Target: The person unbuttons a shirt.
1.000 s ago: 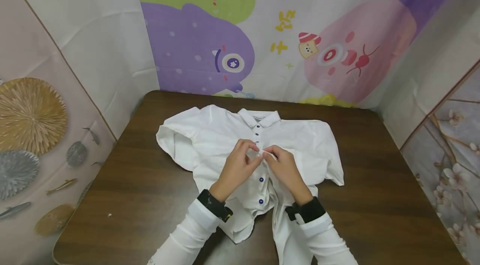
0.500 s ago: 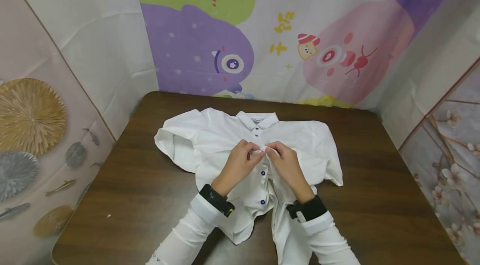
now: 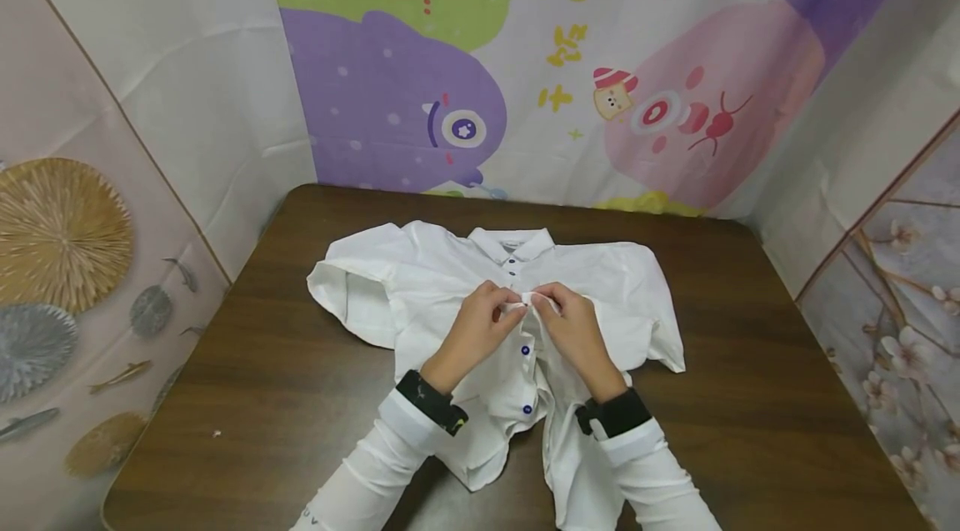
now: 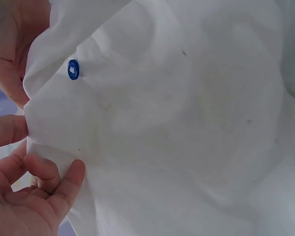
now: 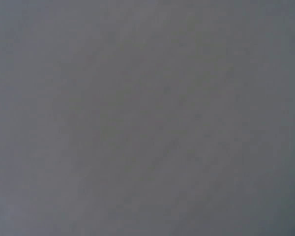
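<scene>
A white short-sleeved shirt (image 3: 435, 289) lies spread on the table, collar (image 3: 512, 246) at the far side. Along its front run small blue buttons, including a lower button (image 3: 527, 409) and the one above it. My left hand (image 3: 472, 331) pinches the front placket between thumb and fingers. Opposite it, my right hand (image 3: 573, 335) pinches the same stretch of placket, fingertips nearly meeting the left's. The left wrist view shows fingers at the left edge holding the cloth, with a blue button (image 4: 73, 70) close by. Only blurred grey fills the right wrist view.
The brown wooden table (image 3: 247, 398) extends on both sides of the shirt, with a tiny white speck (image 3: 217, 433) at left. A cartoon-printed curtain (image 3: 420, 97) hangs behind, and patterned panels stand at the sides. Black bands (image 3: 431, 403) circle both wrists.
Both hands stay at the placket with small finger movements. A bit of white cloth edge now shows between the fingertips. The collar appears slightly nearer the hands.
</scene>
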`<state>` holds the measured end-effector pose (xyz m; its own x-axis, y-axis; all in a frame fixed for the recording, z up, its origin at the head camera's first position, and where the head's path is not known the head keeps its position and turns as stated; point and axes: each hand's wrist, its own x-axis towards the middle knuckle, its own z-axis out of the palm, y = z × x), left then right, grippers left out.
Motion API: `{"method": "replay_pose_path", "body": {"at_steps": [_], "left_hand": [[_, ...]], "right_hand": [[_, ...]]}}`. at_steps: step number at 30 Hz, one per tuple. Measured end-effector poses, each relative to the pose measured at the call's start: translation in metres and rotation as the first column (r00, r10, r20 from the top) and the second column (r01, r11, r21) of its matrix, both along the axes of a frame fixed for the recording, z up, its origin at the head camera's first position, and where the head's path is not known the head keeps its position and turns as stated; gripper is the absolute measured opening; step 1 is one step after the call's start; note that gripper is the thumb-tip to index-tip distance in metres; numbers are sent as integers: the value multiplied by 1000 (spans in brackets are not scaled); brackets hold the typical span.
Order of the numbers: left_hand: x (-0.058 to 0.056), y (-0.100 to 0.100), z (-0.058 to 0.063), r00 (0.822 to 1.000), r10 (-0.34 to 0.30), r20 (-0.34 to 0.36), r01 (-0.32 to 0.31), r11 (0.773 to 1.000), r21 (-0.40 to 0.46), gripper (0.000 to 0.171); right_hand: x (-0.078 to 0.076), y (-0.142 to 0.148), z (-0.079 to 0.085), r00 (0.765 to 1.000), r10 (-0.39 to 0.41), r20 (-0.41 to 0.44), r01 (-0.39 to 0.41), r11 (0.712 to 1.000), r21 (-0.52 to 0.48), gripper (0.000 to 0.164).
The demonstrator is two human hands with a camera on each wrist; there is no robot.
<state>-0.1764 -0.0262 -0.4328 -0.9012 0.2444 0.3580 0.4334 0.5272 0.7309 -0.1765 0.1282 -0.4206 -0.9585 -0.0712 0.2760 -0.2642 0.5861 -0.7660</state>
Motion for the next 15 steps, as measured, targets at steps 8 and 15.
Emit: {"method": "replay_pose_path", "body": {"at_steps": [8, 15], "left_hand": [[-1, 0, -2, 1000, -13, -11, 13, 1000, 13, 15], [-1, 0, -3, 1000, -18, -20, 19, 999, 35, 15]], "right_hand": [[0, -1, 1, 1000, -27, -8, 28, 999, 31, 18], [-2, -2, -1, 998, -59, -5, 59, 997, 42, 18]]}}
